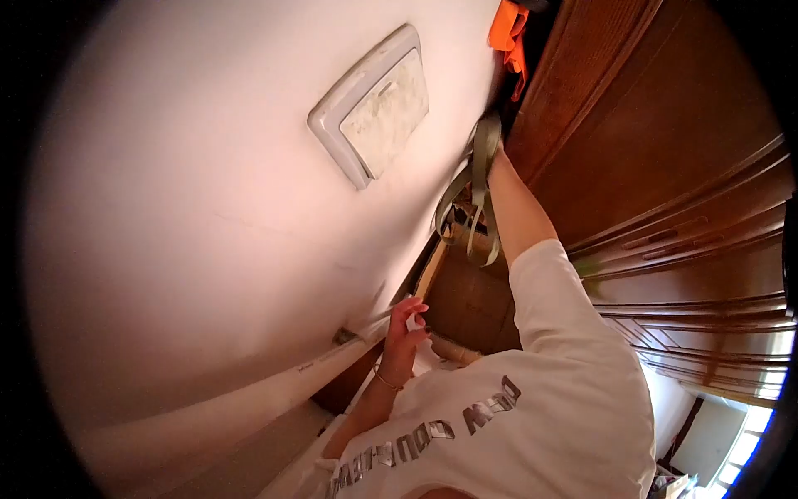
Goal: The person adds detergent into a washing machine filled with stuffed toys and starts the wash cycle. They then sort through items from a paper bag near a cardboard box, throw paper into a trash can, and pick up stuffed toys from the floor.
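My right hand (497, 151) is stretched up into the narrow gap between the white wall and the dark wooden panel. It is at an olive-green strap (484, 162), whose loops hang down beside my forearm; the strap hides most of the fingers, which appear closed around it. My left hand (404, 339), with a thin bracelet at the wrist, is low near the wall. Its fingers are loosely curled and apart from the thumb, with nothing clearly held. Bright orange fabric (508, 33) hangs above my right hand.
A wall switch (384, 115) with a grey frame and smudged plate is on the white wall (208, 208). Dark wooden panelling (657, 125) stands close on the right. Below the strap is a brown surface (470, 299) with a lighter edge. A bright window (752, 441) shows at lower right.
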Motion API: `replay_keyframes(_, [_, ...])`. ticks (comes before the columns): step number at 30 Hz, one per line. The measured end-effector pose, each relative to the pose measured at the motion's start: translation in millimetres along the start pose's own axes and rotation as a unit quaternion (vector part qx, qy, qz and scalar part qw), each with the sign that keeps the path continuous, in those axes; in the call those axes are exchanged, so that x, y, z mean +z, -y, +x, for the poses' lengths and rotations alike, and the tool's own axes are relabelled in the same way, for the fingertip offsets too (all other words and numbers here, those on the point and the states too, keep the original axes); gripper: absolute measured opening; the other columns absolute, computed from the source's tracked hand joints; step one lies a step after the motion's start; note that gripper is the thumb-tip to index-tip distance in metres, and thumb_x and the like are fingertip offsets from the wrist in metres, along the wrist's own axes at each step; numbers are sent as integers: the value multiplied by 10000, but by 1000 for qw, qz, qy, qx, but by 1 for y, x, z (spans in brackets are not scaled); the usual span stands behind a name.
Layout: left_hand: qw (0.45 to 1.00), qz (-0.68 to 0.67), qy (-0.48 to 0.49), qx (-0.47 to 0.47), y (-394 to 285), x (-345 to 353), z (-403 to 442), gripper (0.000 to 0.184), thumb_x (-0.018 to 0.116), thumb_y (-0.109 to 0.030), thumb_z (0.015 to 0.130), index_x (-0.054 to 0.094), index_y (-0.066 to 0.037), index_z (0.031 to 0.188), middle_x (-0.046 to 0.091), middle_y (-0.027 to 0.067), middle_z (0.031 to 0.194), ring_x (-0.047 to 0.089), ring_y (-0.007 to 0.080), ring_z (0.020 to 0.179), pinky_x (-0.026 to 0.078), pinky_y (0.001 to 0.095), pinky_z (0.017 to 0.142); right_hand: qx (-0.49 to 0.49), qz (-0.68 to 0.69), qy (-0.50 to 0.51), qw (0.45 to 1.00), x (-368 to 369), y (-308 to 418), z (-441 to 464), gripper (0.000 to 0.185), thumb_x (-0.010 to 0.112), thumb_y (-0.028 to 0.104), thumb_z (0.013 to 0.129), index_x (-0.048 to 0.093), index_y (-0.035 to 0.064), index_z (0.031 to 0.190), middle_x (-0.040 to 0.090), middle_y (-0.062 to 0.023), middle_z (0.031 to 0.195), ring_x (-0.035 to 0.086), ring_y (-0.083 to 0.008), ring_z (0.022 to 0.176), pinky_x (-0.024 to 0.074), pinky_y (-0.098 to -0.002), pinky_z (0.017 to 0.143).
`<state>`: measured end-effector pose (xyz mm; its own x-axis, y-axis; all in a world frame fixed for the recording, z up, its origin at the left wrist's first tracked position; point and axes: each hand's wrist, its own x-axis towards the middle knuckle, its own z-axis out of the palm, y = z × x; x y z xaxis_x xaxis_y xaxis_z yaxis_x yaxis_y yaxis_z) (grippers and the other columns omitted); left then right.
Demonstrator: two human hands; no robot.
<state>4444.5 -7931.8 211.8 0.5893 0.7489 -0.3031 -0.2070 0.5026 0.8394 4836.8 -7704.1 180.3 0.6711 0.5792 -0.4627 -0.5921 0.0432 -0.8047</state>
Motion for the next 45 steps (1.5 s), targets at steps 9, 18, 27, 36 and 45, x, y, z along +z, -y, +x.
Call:
replay_keyframes(9, [997,-3,66,-26,-13,12,2,499,507,6,713,500,-78,1205,473,24,1113,410,103,950,378,205,840,-117,-108,108,981,-92,-12,-142,435,410,313,986,462,63,1337,473,-89,1340,430,-233,1235,284,-335,1065])
replay_keyframes(18, [995,7,61,-76,4,11,9,460,483,42,740,501,-50,1191,488,23,1114,448,103,927,421,216,818,114,-89,-9,990,-143,-98,-164,712,514,540,879,270,142,1417,311,-90,1433,350,-265,1293,350,-407,1021])
replay_keyframes(27, [995,-26,22,-99,3,6,0,434,510,-20,743,515,-48,1177,485,22,1101,415,103,946,360,218,869,96,105,90,986,-65,-106,-86,619,408,595,907,437,127,1310,489,-92,1244,471,-261,1126,427,-453,914])
replay_keyframes(36, [999,20,-6,-40,15,-7,-5,424,500,-35,750,514,-43,1174,487,28,1103,413,111,963,340,222,904,41,81,72,993,-22,-47,15,606,408,524,935,359,122,1386,419,-72,1373,417,-272,1225,363,-410,995])
replay_keyframes(45, [999,16,-5,-38,11,-8,-29,418,507,-50,754,515,-71,1172,505,18,1118,442,126,1026,320,251,959,60,90,46,993,-58,-59,3,598,412,443,959,286,116,1444,364,-47,1442,374,-273,1284,309,-352,1066])
